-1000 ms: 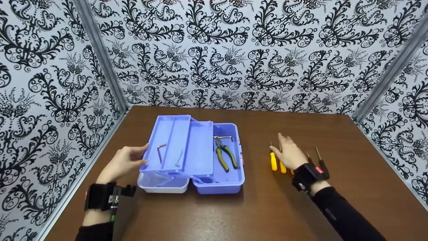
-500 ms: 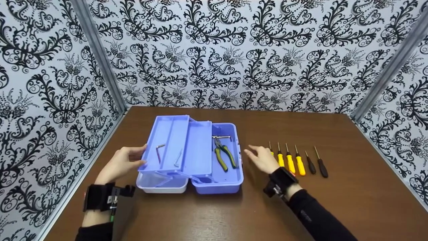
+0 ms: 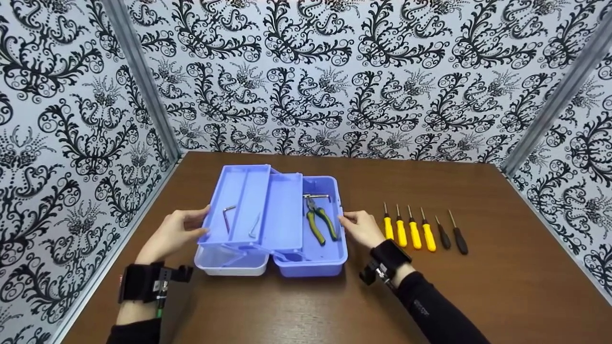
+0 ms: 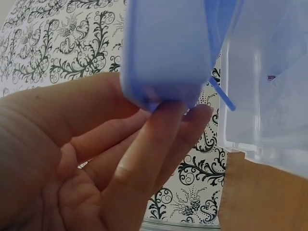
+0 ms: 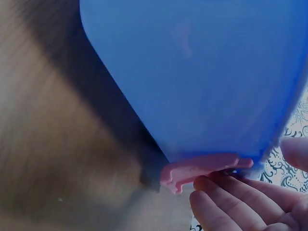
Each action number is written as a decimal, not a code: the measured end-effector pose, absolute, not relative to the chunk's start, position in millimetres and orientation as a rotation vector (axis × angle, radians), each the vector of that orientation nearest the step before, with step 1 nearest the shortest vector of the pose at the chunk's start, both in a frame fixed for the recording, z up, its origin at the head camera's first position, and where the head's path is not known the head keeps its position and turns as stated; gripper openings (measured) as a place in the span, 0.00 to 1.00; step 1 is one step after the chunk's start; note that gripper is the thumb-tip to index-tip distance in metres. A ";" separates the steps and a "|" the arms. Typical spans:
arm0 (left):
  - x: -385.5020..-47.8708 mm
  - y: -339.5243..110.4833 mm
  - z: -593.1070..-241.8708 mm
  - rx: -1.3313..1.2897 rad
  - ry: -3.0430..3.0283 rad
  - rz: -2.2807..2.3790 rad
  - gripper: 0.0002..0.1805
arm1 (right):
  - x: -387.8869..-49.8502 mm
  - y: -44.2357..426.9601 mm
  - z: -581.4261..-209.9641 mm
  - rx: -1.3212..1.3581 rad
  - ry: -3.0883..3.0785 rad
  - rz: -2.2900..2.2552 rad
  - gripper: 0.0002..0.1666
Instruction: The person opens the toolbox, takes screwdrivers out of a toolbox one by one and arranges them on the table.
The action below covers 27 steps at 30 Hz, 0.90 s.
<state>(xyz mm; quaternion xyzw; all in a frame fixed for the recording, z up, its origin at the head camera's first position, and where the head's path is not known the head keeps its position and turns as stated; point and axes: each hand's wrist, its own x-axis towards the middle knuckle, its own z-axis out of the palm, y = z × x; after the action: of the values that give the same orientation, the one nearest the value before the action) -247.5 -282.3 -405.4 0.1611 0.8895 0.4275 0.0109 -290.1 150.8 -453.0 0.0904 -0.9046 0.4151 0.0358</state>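
Note:
A blue plastic toolbox stands with its tiered trays folded out to the left. In the head view my left hand pinches the left edge of the upper tray, thumb below and fingers behind; the left wrist view shows the fingers around its corner. My right hand holds the toolbox's right side. In the right wrist view its fingers touch a pink latch, with the thumb by the rim. Green-handled pliers lie in the base, and two hex keys lie in the upper tray.
To the right, several screwdrivers lie in a row: yellow-handled ones and two black-handled ones. A metal L-shaped tool lies behind the pliers. The whitish lid rests under the trays. Patterned walls enclose the brown table.
My right hand has moved left from over the screwdrivers to the toolbox's right side, uncovering the whole row. The left hand has stayed at the tray edge.

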 end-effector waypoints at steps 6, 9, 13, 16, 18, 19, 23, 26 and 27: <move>-247.6 -282.9 -411.0 0.510 2.800 1.430 0.32 | -288.1 149.0 -456.1 0.269 -2.782 1.285 0.20; -245.0 -282.1 -414.8 0.483 2.819 1.461 0.36 | -287.8 149.5 -458.4 0.262 -2.784 1.290 0.19; -237.7 -286.1 -422.0 0.375 2.896 1.324 0.35 | -288.3 149.1 -461.0 0.265 -2.790 1.287 0.18; -231.6 -293.3 -431.1 0.336 2.898 1.138 0.35 | -288.0 148.1 -461.8 0.252 -2.790 1.288 0.18; -226.9 -296.7 -438.2 0.333 2.848 1.039 0.35 | -287.1 147.6 -462.2 0.243 -2.788 1.286 0.17; -224.9 -297.9 -442.7 0.357 2.821 1.017 0.35 | -286.4 147.3 -462.1 0.240 -2.785 1.285 0.17; -218.1 -297.2 -456.6 0.475 2.743 0.998 0.30 | -284.8 146.3 -462.5 0.240 -2.780 1.282 0.17; -216.2 -294.2 -462.2 0.541 2.746 1.040 0.24 | -285.1 146.1 -462.8 0.238 -2.774 1.286 0.17; -216.0 -293.0 -463.1 0.548 2.753 1.052 0.23 | -285.4 146.1 -462.9 0.234 -2.772 1.288 0.17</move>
<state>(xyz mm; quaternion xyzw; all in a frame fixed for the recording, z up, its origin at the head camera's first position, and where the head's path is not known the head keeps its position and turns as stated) -216.0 -293.0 -463.1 0.1822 0.9160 0.3501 0.0716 -285.4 146.1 -462.9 0.0763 -0.9036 0.4198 0.0378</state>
